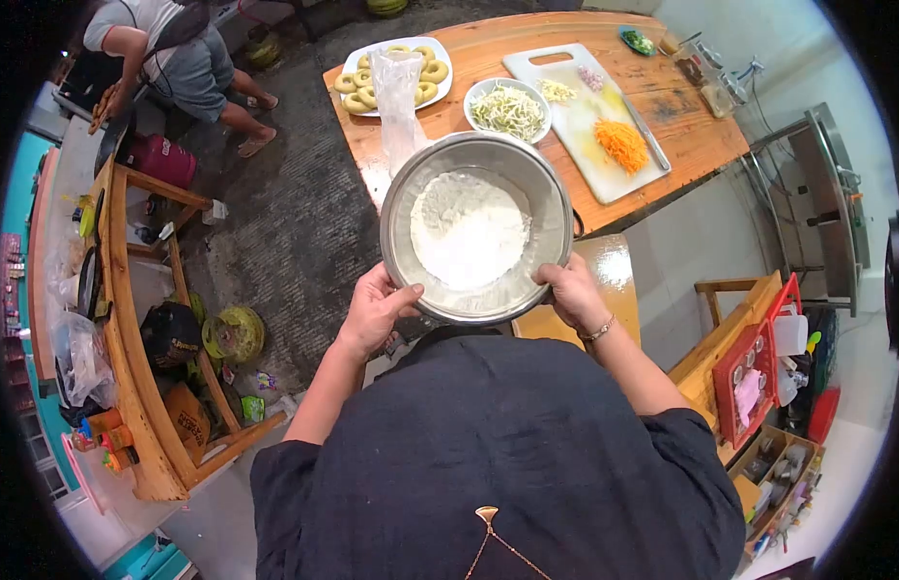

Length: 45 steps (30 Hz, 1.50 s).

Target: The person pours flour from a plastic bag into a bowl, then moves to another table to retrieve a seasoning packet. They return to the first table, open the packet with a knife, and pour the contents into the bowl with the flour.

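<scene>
A round metal bowl (pixel 399 217) with white flour (pixel 469 227) in it is held up in front of my chest. My left hand (pixel 380 311) grips its near left rim, thumb over the edge. On the near right, my right hand (pixel 572 293) clasps the rim the same way, a bracelet at the wrist. Just beyond the bowl, a clear plastic bag (pixel 395 97) lies partly over a white plate (pixel 440 50) of green ring-shaped pieces. Beside it stands a white bowl (pixel 471 94) of pale shredded vegetable.
A white cutting board (pixel 577 121) on the wooden table (pixel 696 126) bears shredded carrot (pixel 620 145), chopped bits and a knife (pixel 646 132). Another person (pixel 193 63) stands at the far left. A wooden bench frame (pixel 130 358) is left; a red rack (pixel 727 391) is right.
</scene>
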Each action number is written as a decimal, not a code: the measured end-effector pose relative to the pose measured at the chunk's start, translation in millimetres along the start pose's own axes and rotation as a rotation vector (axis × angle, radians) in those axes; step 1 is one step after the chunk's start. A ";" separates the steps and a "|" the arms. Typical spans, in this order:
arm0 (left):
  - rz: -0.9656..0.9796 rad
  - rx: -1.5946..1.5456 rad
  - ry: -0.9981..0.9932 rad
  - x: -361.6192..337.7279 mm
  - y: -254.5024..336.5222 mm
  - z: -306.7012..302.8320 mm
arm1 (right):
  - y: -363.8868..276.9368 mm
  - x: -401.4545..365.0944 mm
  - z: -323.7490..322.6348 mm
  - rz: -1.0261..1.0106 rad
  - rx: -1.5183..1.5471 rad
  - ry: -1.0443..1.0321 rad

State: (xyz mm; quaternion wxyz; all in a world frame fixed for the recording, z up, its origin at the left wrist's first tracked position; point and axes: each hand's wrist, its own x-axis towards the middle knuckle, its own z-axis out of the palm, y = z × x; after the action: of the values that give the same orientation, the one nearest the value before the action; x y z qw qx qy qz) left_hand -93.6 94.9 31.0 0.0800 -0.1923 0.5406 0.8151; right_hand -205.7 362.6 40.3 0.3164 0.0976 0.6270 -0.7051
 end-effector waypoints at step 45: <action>-0.238 -0.290 0.053 21.1 -21.3 0.3 | -3.5 82.9 -15.3 -0.214 -0.368 -0.123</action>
State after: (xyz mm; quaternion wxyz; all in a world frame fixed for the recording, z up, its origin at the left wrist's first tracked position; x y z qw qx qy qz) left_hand -105.7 102.1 4.6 0.1331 -0.2856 0.3929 0.8639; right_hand -276.3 350.3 -4.2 0.2899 -0.0722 0.7313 -0.6132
